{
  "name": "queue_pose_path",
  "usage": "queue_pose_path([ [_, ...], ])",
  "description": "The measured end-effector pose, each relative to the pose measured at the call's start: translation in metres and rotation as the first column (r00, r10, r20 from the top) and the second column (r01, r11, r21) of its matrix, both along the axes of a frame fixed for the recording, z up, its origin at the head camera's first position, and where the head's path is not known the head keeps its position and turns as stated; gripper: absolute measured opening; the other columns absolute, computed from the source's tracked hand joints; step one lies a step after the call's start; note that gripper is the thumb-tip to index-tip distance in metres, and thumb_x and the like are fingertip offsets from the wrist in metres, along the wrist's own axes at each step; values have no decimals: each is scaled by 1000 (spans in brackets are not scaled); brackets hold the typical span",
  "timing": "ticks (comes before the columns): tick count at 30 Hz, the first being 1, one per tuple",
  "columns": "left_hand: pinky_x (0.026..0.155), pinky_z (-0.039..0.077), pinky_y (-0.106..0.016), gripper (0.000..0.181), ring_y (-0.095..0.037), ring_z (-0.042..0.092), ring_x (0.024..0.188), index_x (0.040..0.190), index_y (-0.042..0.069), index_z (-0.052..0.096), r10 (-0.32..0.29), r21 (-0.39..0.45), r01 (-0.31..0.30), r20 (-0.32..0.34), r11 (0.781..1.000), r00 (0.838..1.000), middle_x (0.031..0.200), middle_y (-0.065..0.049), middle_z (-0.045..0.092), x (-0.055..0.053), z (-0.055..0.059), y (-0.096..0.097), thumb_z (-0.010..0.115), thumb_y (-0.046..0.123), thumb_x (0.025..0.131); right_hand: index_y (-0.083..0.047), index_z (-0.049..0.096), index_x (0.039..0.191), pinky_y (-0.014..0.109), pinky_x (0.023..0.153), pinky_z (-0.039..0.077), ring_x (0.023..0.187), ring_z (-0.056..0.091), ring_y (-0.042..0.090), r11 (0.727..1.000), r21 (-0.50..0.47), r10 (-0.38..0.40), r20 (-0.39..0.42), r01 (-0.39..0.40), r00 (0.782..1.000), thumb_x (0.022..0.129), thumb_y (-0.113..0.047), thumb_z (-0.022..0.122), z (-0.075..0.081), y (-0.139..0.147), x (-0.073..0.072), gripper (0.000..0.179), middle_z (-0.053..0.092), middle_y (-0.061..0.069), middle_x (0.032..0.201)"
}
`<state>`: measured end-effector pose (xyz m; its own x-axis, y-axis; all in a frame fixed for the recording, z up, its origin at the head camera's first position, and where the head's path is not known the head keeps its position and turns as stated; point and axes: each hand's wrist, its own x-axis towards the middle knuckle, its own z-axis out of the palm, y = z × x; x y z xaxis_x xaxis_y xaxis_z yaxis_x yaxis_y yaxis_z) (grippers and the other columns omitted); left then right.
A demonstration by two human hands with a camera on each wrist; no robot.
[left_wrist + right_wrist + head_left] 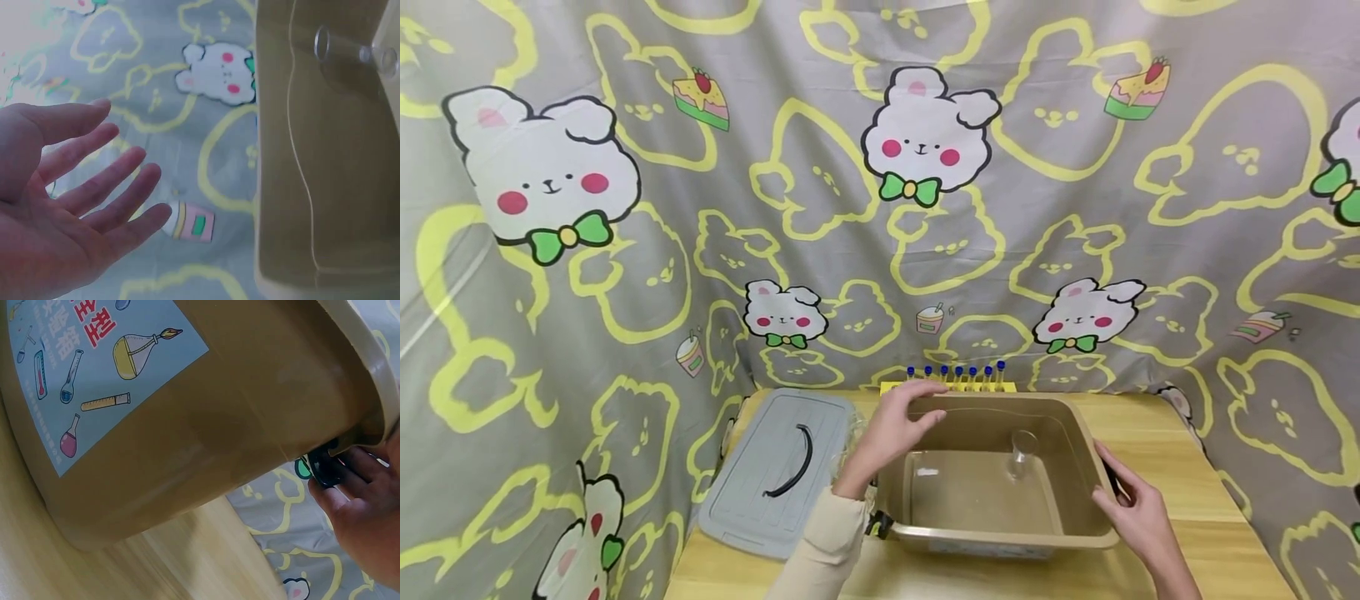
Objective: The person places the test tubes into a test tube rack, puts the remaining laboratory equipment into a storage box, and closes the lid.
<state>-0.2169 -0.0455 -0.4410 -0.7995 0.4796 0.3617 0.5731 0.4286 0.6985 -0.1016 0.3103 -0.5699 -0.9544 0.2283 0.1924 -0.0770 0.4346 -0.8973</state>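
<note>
A tan plastic storage box (988,536) stands open on the table, its inside facing up. Inside it, toward the right, is a small clear vessel (1022,454) with a round rim. My left hand (895,429) hovers over the box's left rim, fingers spread and holding nothing; its palm shows in the left wrist view. At the right side, my right hand (1138,508) grips the box by its black clip (324,467), with the thumb up by the rim. A blue label (106,356) with drawn lab glassware covers part of the box's outer wall.
A grey lid (752,467) with a black handle (805,462) lies left of the box. Crumpled clear plastic (856,433) shows beside it. Behind the box, a yellow rack (1010,387) holds several blue-capped tubes (958,372). A patterned curtain (850,250) encloses the table (1202,492).
</note>
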Motion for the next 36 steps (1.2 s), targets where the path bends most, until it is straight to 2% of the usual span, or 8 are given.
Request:
queue_pose_path([
  [3,106,50,-47,33,-32,63,119,126,4,70,48,77,-48,5,996,999,127,-10,68,2,-9,-17,75,8,94,-14,49,153,2,92,41,118,43,-21,1000,-17,10,-8,-10,1000,96,0,65,0,-1,0,61,45,-2,154],
  [6,103,51,-53,31,-37,64,116,124,2,71,104,162,-103,3,981,995,125,-12,69,5,-16,-33,74,6,93,-15,49,154,2,91,41,118,44,-20,1000,-21,10,-10,-10,1000,96,1,65,1,-1,0,62,45,1,155],
  [10,102,51,-58,28,-38,64,115,121,2,72,203,253,-207,42,945,978,122,-15,69,10,-23,-56,73,2,93,-17,49,154,1,83,42,98,49,-16,1000,-2,-3,3,3,1000,96,0,65,3,-1,1,63,46,-1,154],
  [13,101,51,-59,27,-37,65,113,119,1,72,281,274,-288,67,918,958,118,-15,70,12,-34,-75,72,-1,93,-17,48,154,1,83,42,95,48,-10,1000,1,-4,6,4,1000,96,-1,65,3,-1,1,62,45,-4,154],
  [18,97,52,-62,25,-37,67,109,118,0,73,368,234,-379,90,895,925,114,-17,70,19,-62,-102,73,-2,92,-12,49,153,2,91,40,112,45,-18,1000,-5,4,-25,-4,1000,95,3,65,3,0,0,62,46,-8,152],
  [22,94,53,-64,24,-39,67,106,115,-2,73,391,191,-408,122,893,913,112,-18,71,25,-84,-114,74,-2,91,-10,51,152,3,92,41,118,44,-19,1000,3,1,-47,-1,999,94,5,66,2,0,0,62,47,-7,151],
  [26,90,56,-62,23,-40,69,102,112,-2,74,400,152,-417,131,896,907,110,-19,72,30,-106,-121,75,-4,89,-10,51,152,3,92,41,119,44,-19,1000,5,4,-52,-4,999,93,5,66,2,-1,-1,62,47,-5,152],
  [36,84,59,-58,26,-41,69,96,107,-2,74,399,108,-406,80,907,913,108,-18,72,39,-142,-116,80,-8,81,-11,50,152,2,91,40,118,42,-21,998,58,10,-30,-8,999,94,1,66,6,0,-1,61,49,8,154],
])
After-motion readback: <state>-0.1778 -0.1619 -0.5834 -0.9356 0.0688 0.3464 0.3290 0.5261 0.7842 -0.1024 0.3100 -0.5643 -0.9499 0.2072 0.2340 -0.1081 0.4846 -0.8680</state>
